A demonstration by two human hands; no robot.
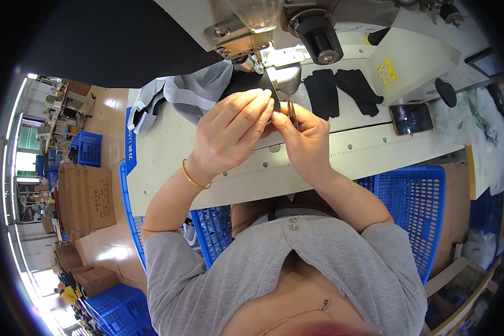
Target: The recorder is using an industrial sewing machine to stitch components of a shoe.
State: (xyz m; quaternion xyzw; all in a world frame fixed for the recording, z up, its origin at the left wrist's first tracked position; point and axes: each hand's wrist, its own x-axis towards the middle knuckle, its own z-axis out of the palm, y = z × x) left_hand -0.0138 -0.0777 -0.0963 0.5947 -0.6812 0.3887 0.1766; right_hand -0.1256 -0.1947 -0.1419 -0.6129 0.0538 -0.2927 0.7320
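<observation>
My left hand (229, 134), fingers pinched together, grips the edge of a black fabric piece (246, 84) just in front of the sewing machine's needle area (260, 59). My right hand (308, 143) is closed beside it, thumb and forefinger near the same edge. Between those fingers a slim metal tool (291, 112) sticks out; whether it is snips or tweezers I cannot tell. The two hands meet at the fingertips, which partly hide the cloth. Left of the needle, grey fabric with white bands (193, 92) lies bunched against the black piece.
Two black cut pieces (322, 95) lie on the machine table (207, 185) at right, near a dark phone (410, 119). A black machine part (319, 42) hangs above. Blue baskets (411, 207) stand under the table's front edge; cartons (87, 199) stand at the left.
</observation>
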